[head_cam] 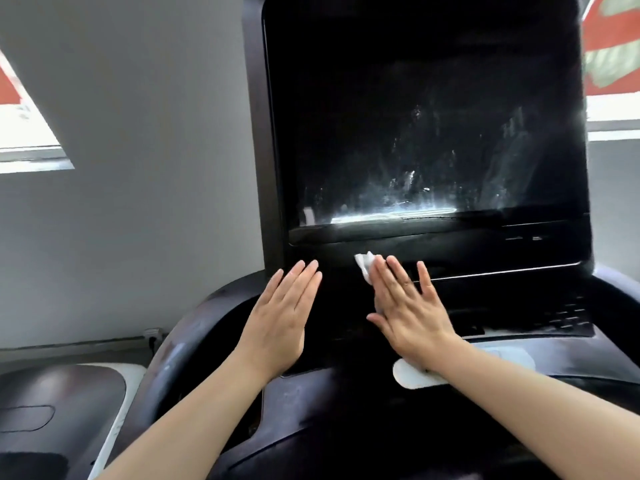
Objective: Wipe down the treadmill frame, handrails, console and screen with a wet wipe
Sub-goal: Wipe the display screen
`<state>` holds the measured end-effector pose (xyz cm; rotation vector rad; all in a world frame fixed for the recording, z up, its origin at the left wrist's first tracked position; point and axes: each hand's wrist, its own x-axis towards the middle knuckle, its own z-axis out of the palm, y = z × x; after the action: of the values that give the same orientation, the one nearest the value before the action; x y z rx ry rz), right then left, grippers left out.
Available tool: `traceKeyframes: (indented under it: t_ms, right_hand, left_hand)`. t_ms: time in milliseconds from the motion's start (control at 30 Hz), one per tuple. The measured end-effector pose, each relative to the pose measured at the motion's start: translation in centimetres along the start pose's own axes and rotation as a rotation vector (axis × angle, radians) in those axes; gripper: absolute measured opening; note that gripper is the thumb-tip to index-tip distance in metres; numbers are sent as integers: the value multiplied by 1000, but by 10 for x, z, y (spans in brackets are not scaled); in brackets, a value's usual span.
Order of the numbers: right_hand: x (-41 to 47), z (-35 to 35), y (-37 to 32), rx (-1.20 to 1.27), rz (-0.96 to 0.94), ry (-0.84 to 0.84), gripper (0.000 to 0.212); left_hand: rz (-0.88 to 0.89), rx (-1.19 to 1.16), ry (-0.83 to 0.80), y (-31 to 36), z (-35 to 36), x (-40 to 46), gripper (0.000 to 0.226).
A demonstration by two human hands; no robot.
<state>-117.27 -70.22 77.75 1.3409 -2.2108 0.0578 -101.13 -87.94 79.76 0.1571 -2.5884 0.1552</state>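
A large black treadmill screen (426, 116) fills the upper middle, with wet streaks along its lower edge. Below it lies the dark console (502, 306). My right hand (407, 306) lies flat with straight fingers on the console just under the screen, pressing a white wet wipe (364, 264) whose corner shows past the fingertips. My left hand (284, 313) lies flat beside it, fingers straight and together, on the console's left part, holding nothing. The curved dark handrail (180, 344) runs down to the left.
A white oval pad (408, 374) sits on the console under my right forearm. Buttons (571, 317) are at the console's right. A grey wall stands to the left, with a second machine's dark cover (59, 403) at the lower left.
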Motion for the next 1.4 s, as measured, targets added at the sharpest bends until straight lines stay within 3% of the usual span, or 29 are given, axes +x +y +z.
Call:
traceKeyframes:
  t_ms: [100, 200, 267, 367, 433, 500, 567, 633, 733, 800, 967, 1067, 1133, 1267, 1400]
  right_hand:
    - [-32, -1, 60, -13, 306, -113, 71]
    - [-37, -6, 68, 41, 503, -169, 80]
    - [-24, -9, 40, 90, 449, -119, 80]
    - [-4, -5, -4, 52, 216, -18, 70]
    - [0, -5, -4, 17, 78, -5, 68]
    - [-7, -4, 23, 5, 63, -21, 69]
    - [-23, -3, 64, -25, 209, -47, 68]
    - [-36, -4, 112, -31, 474, -77, 73]
    - [-27, -13, 141, 77, 802, -291, 72]
    - [-6, -17, 120, 154, 735, -258, 72]
    - [28, -10, 38, 149, 119, 61, 68]
    - [32, -11, 33, 96, -80, 50, 65]
    - [32, -10, 51, 71, -71, 62, 65]
    - [27, -6, 97, 48, 167, 60, 66]
    - [30, -8, 85, 124, 289, 59, 70]
  left_hand:
    - [114, 102, -62, 9, 9, 6, 65]
    - [128, 128, -71, 17, 12, 12, 64]
    - [135, 123, -72, 24, 12, 17, 65]
    - [151, 117, -53, 35, 12, 30, 65]
    - [151, 111, -42, 41, 11, 41, 65]
    - [160, 114, -41, 47, 12, 51, 66]
    - [169, 120, -47, 52, 13, 57, 65]
    - [174, 130, -59, 58, 14, 63, 64]
    - [156, 151, -62, 65, 16, 69, 63]
    - [124, 142, -54, 69, 14, 69, 62]
    - [-44, 103, 31, 74, 9, 71, 59]
    - [-124, 125, 42, 74, 7, 75, 62]
    - [-126, 157, 29, 72, 5, 74, 61]
    - [-40, 237, -5, 59, -1, 52, 57]
    - [-118, 252, -21, 39, -11, 20, 59]
